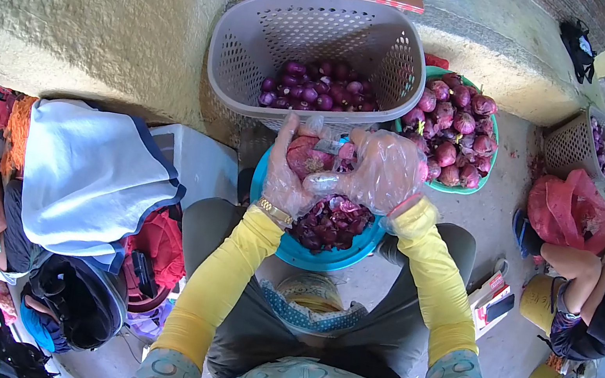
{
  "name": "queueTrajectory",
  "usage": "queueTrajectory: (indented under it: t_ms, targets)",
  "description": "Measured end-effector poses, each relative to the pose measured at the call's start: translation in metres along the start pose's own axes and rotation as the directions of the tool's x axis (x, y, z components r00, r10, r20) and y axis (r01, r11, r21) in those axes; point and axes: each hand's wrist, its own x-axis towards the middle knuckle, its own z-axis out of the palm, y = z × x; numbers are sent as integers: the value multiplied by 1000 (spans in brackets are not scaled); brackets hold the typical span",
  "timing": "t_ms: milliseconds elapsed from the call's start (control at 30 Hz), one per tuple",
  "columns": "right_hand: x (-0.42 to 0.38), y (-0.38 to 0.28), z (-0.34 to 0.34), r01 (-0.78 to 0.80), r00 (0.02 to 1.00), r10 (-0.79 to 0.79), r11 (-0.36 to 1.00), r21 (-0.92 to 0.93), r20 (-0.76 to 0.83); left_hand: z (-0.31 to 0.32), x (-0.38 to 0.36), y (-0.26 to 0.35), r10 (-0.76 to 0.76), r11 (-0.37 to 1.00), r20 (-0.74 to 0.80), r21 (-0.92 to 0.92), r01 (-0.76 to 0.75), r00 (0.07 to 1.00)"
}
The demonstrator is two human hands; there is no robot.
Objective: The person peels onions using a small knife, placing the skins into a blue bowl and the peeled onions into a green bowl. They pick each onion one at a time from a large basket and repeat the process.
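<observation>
My left hand, in a see-through plastic glove with a gold watch at the wrist, grips a red onion. Close beside it is my right hand, gloved too, with its fingers curled and its thumb reaching toward the onion. A small shiny strip shows between the hands at the onion's top; I cannot tell what the right hand holds. Right below them, a blue basin contains dark red onion skins. Beyond the hands, peeled purple onions lie in a grey perforated basket.
A green basin heaped with unpeeled red onions stands at the right. Farther right are a pink plastic bag, another basket and a seated person. A white cloth covers something at left, near another person.
</observation>
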Motion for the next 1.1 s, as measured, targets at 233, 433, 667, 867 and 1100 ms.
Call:
queueTrajectory:
  t_ms: [233,433,667,867,1100]
  targets:
    - [2,-2,-5,-20,1000,20,1000,2,11,-5,3,0,8,1000,31,-11,-7,999]
    - [1,1,-3,-19,1000,19,1000,-4,24,-8,5,0,18,1000,0,5,-18,1000]
    - [-3,6,1,-22,1000,22,1000,-18,21,-7,4,-1,53,998,89,-23,-52,995]
    - [-5,-4,3,-81,995,78,996,36,58,7,-2,-4,159,983,68,80,-164,985]
    - [3,-9,-20,-98,980,102,995,-29,173,4,-2,-5,180,971,102,140,-194,978]
